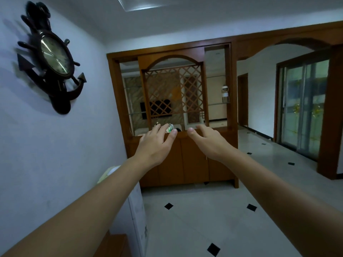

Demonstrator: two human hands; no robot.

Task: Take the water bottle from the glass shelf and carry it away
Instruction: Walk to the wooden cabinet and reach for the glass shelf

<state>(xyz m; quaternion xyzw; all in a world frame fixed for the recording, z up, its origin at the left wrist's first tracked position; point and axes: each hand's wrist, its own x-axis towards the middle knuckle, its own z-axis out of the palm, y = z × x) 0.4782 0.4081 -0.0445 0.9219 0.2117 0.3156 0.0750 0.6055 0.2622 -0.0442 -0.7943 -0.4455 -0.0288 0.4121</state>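
Both hands were stretched out ahead of me, empty: my left hand [156,142] had its fingers spread loose and held nothing, and my right hand [206,140] was just as slack, thumb out, gripping nothing. They hung side by side without touching, in front of the wooden divider cabinet [185,160].

What I took for the water bottle [225,94] stood upright on a glass shelf [218,103] in the right-hand open bay of that cabinet, well above and to the right of my right hand. It looked like a pale, clear body with a white top and a darker band across it; at that range it was small and soft, so I could not tell more. It stood alone on its shelf near the right post of the bay.

Left of the bottle, the cabinet's middle was filled by a wooden lattice panel [173,91] under an arch. On the cabinet's countertop, just behind my left fingertips, lay a few small shiny trinkets [169,127], too blurred to name. Below the countertop the cabinet doors were closed.

Right of the cabinet an arched opening led on across pale floor tiles [213,210] with small black diamonds, and that floor lay open between me and the cabinet. Left of the cabinet ran a white wall carrying an anchor-shaped wall clock [53,56]
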